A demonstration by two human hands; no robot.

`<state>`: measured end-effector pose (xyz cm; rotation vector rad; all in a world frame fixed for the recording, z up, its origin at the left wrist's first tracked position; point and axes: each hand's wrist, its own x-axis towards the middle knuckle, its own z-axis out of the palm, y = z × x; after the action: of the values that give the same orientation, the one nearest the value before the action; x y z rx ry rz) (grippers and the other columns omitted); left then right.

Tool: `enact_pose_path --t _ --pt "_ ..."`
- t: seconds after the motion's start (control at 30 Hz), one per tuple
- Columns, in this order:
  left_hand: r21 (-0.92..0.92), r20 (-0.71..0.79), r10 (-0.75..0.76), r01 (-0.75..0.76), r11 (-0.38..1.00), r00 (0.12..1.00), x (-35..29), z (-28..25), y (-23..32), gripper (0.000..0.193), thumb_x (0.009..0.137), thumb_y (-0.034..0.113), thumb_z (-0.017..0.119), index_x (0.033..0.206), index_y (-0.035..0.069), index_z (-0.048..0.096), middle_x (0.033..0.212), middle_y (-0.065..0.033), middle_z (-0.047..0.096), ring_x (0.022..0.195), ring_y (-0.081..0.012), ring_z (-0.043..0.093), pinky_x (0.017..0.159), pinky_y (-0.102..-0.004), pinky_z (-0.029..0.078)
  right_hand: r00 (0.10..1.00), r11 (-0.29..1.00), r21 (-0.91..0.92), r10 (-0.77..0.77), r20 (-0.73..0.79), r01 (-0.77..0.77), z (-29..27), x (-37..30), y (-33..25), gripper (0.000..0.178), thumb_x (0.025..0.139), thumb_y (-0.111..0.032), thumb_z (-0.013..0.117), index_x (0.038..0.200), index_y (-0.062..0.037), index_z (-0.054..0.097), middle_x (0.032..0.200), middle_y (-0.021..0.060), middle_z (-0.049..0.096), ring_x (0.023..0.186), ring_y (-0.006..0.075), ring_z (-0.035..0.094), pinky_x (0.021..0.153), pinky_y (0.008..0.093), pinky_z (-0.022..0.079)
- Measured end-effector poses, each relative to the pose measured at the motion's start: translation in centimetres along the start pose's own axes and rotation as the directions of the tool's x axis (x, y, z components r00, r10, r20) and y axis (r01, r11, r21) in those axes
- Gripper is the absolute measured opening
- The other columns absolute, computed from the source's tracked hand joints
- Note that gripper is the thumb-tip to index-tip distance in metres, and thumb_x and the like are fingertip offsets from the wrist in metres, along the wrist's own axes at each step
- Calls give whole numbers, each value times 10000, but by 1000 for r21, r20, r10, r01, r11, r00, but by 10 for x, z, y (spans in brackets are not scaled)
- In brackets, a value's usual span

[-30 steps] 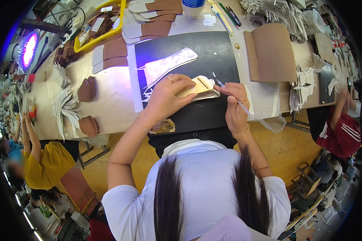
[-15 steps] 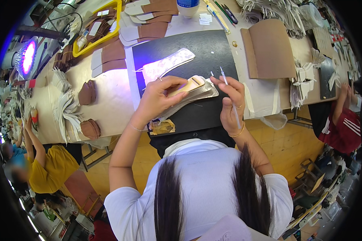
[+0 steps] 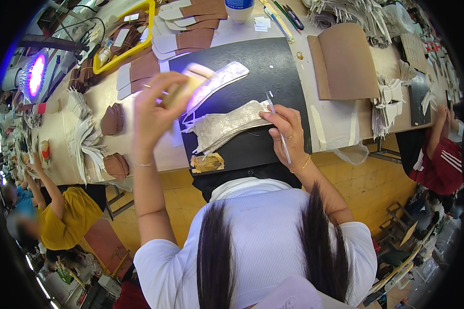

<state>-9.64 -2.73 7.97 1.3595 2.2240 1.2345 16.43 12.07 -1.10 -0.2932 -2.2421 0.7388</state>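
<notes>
My left hand (image 3: 157,105) is raised over the left edge of the black board (image 3: 273,56), its fingers closed on a cream-tan flat piece (image 3: 197,76) blurred by motion. Just beyond it lies a pale, shiny strip stack (image 3: 224,78) lit purplish. In my right hand (image 3: 288,129) is a thin, whitish pen-like tool (image 3: 285,149), tip pointing away from me. The fingertips of that hand touch the right end of a silver-grey mottled strip stack (image 3: 229,126), fanned out on the board. A torn patch of yellowish tape (image 3: 207,162) sits at the board's near left corner.
A glowing lamp (image 3: 36,74) stands at left, near a yellow tray (image 3: 152,26) of brown pieces. Brown-and-white pieces (image 3: 183,38) and a bottle (image 3: 239,9) are at the back. A folded brown sheet (image 3: 348,62) lies right. Co-workers sit on both sides.
My left hand has lifted the cream-tan piece off the silver-grey stack and moved left and away. My right hand has come down and left onto the stack's end, still holding the tool.
</notes>
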Motion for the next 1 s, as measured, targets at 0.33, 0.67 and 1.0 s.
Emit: enact_pose_path --t 0.33,0.67,1.0 --pt "213 169 172 -206 955 971 35 45 -41 249 851 200 811 1072 92 769 1139 -80 725 976 -249 709 828 -335 572 994 989 106 107 -20 -104 1 0 -1 256 1024 -225 582 1257 -121 603 1201 107 638 1033 295 593 923 401 449" --pt "144 198 266 -296 944 943 -24 81 1 222 818 189 822 1020 99 801 1100 -91 728 891 -236 651 792 -356 547 975 964 148 219 29 -221 -11 -4 1 371 1110 -317 389 1320 -34 505 1297 192 507 1138 308 671 1004 387 504" --pt "189 161 330 -357 915 930 -35 98 6 223 788 190 838 975 78 789 1089 -69 731 869 -237 635 777 -363 535 942 892 306 332 58 -333 -8 0 -5 375 1117 -312 367 1352 -40 474 1333 181 466 1114 282 695 1022 370 487"
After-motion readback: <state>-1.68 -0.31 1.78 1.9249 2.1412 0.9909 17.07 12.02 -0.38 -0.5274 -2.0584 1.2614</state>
